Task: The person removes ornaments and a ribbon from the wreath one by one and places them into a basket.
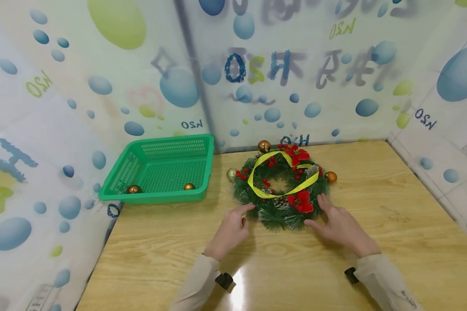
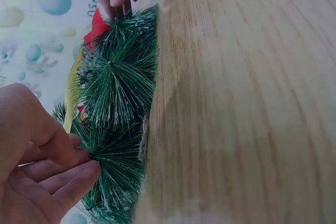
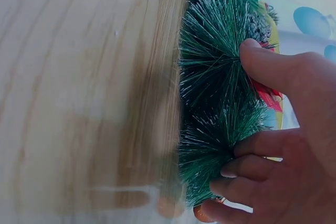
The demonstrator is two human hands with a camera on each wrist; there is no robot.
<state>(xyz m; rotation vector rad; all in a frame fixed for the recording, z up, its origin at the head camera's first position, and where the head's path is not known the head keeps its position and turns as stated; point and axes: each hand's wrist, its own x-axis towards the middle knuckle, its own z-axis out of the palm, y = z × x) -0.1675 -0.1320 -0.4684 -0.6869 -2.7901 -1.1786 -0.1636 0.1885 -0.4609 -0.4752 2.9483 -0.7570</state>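
A green Christmas wreath (image 1: 274,218) lies on the wooden table, trimmed with red poinsettias (image 1: 300,201), red berries, pine cones and golden balls. Over its top runs a loose loop of yellow ribbon (image 1: 257,177). My left hand (image 1: 229,231) is at the near left edge, fingertips touching the green needles; the left wrist view shows these fingers (image 2: 73,174) loosely bent against a tuft. At the near right edge is my right hand (image 1: 340,226), thumb and fingers spread apart. In the right wrist view its thumb (image 3: 268,66) rests on the greenery while the other fingertips touch the side.
Left of the wreath stands a green plastic basket (image 1: 159,198) with two golden-brown balls (image 1: 134,189) inside. A patterned wall covering (image 1: 237,112) rises behind the table (image 1: 171,242) and at both sides.
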